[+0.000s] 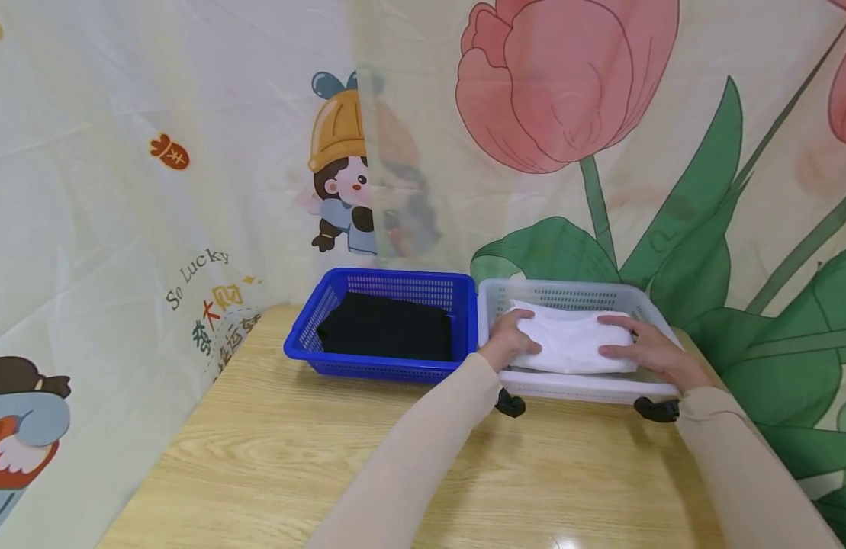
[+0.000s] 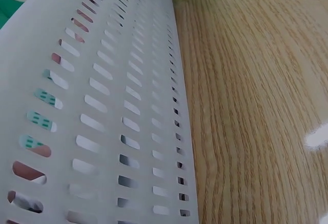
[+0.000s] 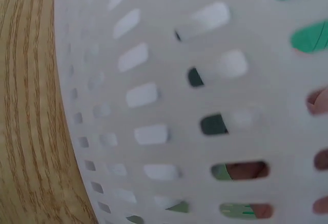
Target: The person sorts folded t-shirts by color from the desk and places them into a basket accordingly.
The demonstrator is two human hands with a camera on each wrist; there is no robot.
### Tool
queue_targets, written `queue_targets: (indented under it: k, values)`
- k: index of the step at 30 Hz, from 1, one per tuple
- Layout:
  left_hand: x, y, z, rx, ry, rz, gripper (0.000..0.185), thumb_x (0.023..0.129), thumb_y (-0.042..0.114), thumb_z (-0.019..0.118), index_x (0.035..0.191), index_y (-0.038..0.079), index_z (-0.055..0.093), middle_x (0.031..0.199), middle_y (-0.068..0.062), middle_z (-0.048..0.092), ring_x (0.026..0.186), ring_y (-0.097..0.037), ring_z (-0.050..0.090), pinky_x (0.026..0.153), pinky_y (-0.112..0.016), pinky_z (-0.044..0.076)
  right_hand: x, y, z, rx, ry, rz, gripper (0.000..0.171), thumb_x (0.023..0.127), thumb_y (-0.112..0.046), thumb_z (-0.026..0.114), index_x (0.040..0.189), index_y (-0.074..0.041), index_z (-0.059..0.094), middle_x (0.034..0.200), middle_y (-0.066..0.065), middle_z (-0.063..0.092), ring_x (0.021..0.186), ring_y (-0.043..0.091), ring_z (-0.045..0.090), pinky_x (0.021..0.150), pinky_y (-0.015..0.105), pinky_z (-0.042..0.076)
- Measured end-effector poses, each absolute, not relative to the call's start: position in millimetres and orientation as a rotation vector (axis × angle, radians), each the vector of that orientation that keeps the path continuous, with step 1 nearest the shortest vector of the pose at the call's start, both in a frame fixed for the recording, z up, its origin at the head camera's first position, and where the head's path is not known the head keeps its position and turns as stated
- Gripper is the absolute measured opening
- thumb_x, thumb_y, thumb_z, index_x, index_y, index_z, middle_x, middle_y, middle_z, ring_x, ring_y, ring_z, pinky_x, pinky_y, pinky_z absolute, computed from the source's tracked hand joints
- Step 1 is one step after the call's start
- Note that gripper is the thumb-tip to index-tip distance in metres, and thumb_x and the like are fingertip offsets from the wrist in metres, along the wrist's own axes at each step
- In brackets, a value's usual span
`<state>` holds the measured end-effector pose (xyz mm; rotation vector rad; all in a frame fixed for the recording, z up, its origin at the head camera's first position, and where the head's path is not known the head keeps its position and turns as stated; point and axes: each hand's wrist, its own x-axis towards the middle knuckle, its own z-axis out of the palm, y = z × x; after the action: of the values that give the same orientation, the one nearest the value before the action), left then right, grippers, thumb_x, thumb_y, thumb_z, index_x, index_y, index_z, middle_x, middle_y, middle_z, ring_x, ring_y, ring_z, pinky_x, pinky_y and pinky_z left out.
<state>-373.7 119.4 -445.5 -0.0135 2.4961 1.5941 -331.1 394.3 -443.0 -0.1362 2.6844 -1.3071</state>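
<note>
Two baskets sit side by side at the far end of your wooden table [image 1: 271, 450], touching: blue basket [image 1: 306, 339] on the left w/ a folded black cloth [image 1: 388, 328] inside, white basket [image 1: 567, 293] on the right w/ a folded white cloth [image 1: 574, 343] inside. Both your hands are in the white basket, on that white cloth. Your left hand [image 1: 508, 339] holds its left end, fingers curled round the edge, thumb side partly hidden under the fabric. Your right hand [image 1: 645, 351] lies on top of the right end, fingers laid fairly flat over the cloth, pressing rather than pinching. Cloth rests inside the basket, not lifted clear as far as head view shows. Both forearms in beige sleeves reach over the near rim. Wrist views give only the slotted white basket wall [image 2: 102, 106] [image 3: 205, 106] close up, standing on the wood grain; no fingers clearly readable there. Backdrop behind: printed fabric w/ a pink tulip [image 1: 567, 76] and a cartoon figure [image 1: 343, 171].
</note>
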Motion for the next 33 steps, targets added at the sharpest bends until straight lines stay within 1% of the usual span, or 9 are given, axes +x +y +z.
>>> queue_targets:
  k: [5, 10, 15, 18, 22, 25, 28, 31, 33]
  values:
    - [-369.6, 120.5, -440.9, 0.0, 2.523, 1.565, 0.072, 0.076, -0.009, 0.09, 0.136, 0.027, 0.072, 0.155, -0.006, 0.052, 0.142, -0.024, 0.048, 0.111, -0.036, 0.048, -328.6, 394.6, -441.8, -0.149, 2.695, -1.282, 0.088, 0.096, -0.03, 0.082, 0.164, -0.003, 0.034, 0.168, 0.037, 0.012, 0.151, 0.058, 0.016, 0.118, 0.079, 0.018]
    - [-356.1, 120.2, -433.2, 0.033, 2.575, 1.549, 0.071, 0.077, -0.008, 0.09, 0.139, 0.02, 0.07, 0.153, -0.011, 0.055, 0.14, -0.026, 0.052, 0.112, -0.035, 0.048, -328.0, 397.5, -441.4, -0.145, 2.693, -1.259, 0.087, 0.096, -0.029, 0.082, 0.164, -0.002, 0.034, 0.167, 0.038, 0.013, 0.15, 0.058, 0.018, 0.118, 0.078, 0.018]
    - [-349.2, 119.6, -430.5, 0.007, 2.577, 1.525, 0.07, 0.078, -0.009, 0.089, 0.14, 0.019, 0.07, 0.15, -0.01, 0.057, 0.133, -0.025, 0.055, 0.11, -0.035, 0.048, -327.4, 398.2, -443.5, -0.145, 2.689, -1.231, 0.088, 0.095, -0.03, 0.083, 0.163, -0.001, 0.034, 0.166, 0.04, 0.013, 0.147, 0.058, 0.021, 0.118, 0.078, 0.019]
    - [-347.7, 120.6, -430.4, -0.005, 2.557, 1.517, 0.07, 0.08, -0.01, 0.087, 0.141, 0.018, 0.068, 0.152, -0.011, 0.055, 0.137, -0.025, 0.053, 0.111, -0.035, 0.049, -326.6, 400.3, -445.3, -0.147, 2.709, -1.181, 0.089, 0.095, -0.031, 0.083, 0.163, 0.0, 0.035, 0.165, 0.042, 0.015, 0.146, 0.059, 0.023, 0.117, 0.079, 0.02]
    - [-347.5, 121.6, -429.9, -0.009, 2.551, 1.468, 0.071, 0.082, -0.008, 0.086, 0.145, 0.018, 0.065, 0.152, -0.012, 0.055, 0.137, -0.026, 0.053, 0.11, -0.036, 0.049, -327.1, 402.9, -447.9, -0.141, 2.736, -1.128, 0.09, 0.094, -0.032, 0.083, 0.163, 0.001, 0.035, 0.165, 0.043, 0.015, 0.146, 0.06, 0.022, 0.116, 0.08, 0.019]
    - [-347.8, 122.6, -430.4, -0.01, 2.526, 1.443, 0.072, 0.084, -0.004, 0.087, 0.148, 0.017, 0.061, 0.15, -0.013, 0.056, 0.134, -0.027, 0.055, 0.111, -0.038, 0.049, -326.7, 403.2, -448.9, -0.134, 2.751, -1.107, 0.091, 0.094, -0.034, 0.083, 0.163, 0.002, 0.034, 0.165, 0.043, 0.015, 0.146, 0.06, 0.022, 0.116, 0.08, 0.02]
    - [-348.4, 122.3, -434.2, -0.009, 2.468, 1.468, 0.073, 0.086, 0.001, 0.086, 0.152, 0.016, 0.057, 0.153, -0.014, 0.053, 0.136, -0.029, 0.054, 0.114, -0.042, 0.047, -325.1, 401.8, -449.4, -0.133, 2.756, -1.095, 0.093, 0.095, -0.037, 0.082, 0.163, 0.003, 0.033, 0.165, 0.044, 0.015, 0.146, 0.061, 0.024, 0.116, 0.079, 0.022]
    - [-349.1, 120.5, -438.2, 0.018, 2.424, 1.501, 0.071, 0.09, 0.008, 0.085, 0.153, 0.015, 0.055, 0.156, -0.013, 0.051, 0.139, -0.029, 0.052, 0.116, -0.043, 0.045, -323.7, 399.9, -448.3, -0.147, 2.742, -1.114, 0.091, 0.097, -0.039, 0.079, 0.162, 0.003, 0.033, 0.166, 0.043, 0.014, 0.149, 0.062, 0.021, 0.117, 0.078, 0.022]
    - [-349.5, 118.1, -440.3, 0.047, 2.394, 1.524, 0.069, 0.093, 0.014, 0.083, 0.155, 0.015, 0.053, 0.159, -0.013, 0.049, 0.143, -0.029, 0.049, 0.117, -0.044, 0.044, -324.0, 399.3, -447.0, -0.161, 2.735, -1.125, 0.086, 0.1, -0.037, 0.076, 0.162, 0.005, 0.032, 0.166, 0.043, 0.012, 0.15, 0.064, 0.016, 0.117, 0.077, 0.022]
